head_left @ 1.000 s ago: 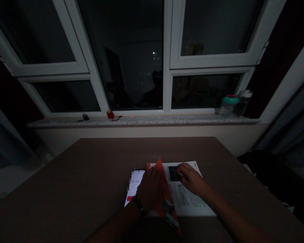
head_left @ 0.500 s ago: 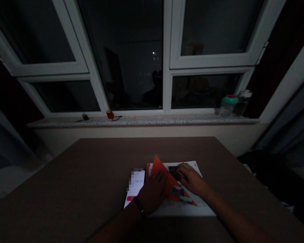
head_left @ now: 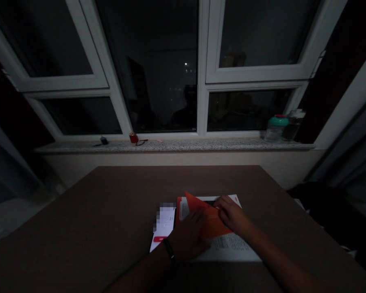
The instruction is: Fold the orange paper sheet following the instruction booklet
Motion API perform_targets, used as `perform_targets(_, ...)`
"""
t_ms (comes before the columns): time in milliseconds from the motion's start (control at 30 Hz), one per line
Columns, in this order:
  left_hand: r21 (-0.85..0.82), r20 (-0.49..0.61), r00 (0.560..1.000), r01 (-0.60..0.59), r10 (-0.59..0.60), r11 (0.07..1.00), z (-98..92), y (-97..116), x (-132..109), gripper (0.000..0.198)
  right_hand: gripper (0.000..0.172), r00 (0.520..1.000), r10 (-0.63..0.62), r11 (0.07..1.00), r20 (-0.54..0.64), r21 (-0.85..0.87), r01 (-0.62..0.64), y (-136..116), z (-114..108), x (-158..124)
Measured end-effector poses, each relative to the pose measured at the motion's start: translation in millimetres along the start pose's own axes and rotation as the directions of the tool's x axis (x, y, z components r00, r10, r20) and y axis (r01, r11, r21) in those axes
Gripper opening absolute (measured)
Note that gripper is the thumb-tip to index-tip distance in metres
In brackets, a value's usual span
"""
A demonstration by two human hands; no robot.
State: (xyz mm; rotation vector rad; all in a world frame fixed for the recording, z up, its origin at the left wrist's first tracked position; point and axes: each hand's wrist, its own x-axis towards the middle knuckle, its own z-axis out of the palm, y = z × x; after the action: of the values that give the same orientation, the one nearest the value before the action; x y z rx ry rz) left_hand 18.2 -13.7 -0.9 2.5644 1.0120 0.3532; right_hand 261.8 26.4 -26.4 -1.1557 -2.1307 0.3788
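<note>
In the head view, the orange paper [head_left: 209, 217] lay folded over on a white printed sheet [head_left: 228, 249], toward the near edge of a brown table [head_left: 79, 215], with its pointed corner toward the window. The left hand [head_left: 189, 236] lay flat and spread, not clenched, against the lower left of the orange paper, and a black wristband [head_left: 168, 249] circled its wrist. The right hand [head_left: 232, 213] rested at the paper's upper right with its fingers lightly curled; in the dim light, one could not tell whether they pinched the edge or only pressed down.

This looked like a sound way to handle a fold: one flat palm could pin the paper against the slick sheet while the other hand's fingers firmed the crease evenly.

Just left of the stack, a lit phone [head_left: 162, 230] lay on the table, showing a red button [head_left: 158, 239], with part of its screen blurred. Farther off, a speckled stone windowsill [head_left: 201, 145] held a small red object [head_left: 133, 138], a bottle with a teal lid [head_left: 275, 129] and a clear bottle [head_left: 294, 126].
</note>
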Motion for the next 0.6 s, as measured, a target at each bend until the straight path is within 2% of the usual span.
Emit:
perform_targets(133,-0.064,0.002,0.997,-0.076,0.077,0.995,-3.9,5.0,1.3,0.065,0.038,0.997,-0.067,0.997,0.041,-0.025,0.068,-1.5,3.0,0.0)
perform_targets(267,-0.057,0.009,0.992,-0.125,0.126,0.99,-5.2,5.8,1.4,0.053,0.039,1.0,0.014,0.995,0.007,-0.095,-0.013,4.8,4.7,0.3)
perform_targets(367,-0.033,0.004,0.992,-0.129,0.129,0.991,-4.5,5.0,1.3,0.052,0.03,0.999,0.035,0.993,-0.003,-0.111,-0.035,4.9,2.9,0.2)
perform_targets(467,-0.044,-0.014,0.991,-0.136,0.136,0.99,-2.8,3.3,2.0,0.055,0.014,0.998,-0.052,0.996,0.041,-0.065,0.055,-6.9,-2.1,-0.9)
perform_targets(600,-0.099,-0.081,0.989,-0.133,0.126,0.986,1.0,-0.9,4.0,0.057,0.022,0.967,-0.163,0.983,0.197,-0.049,0.175,-29.8,-9.7,-3.7)
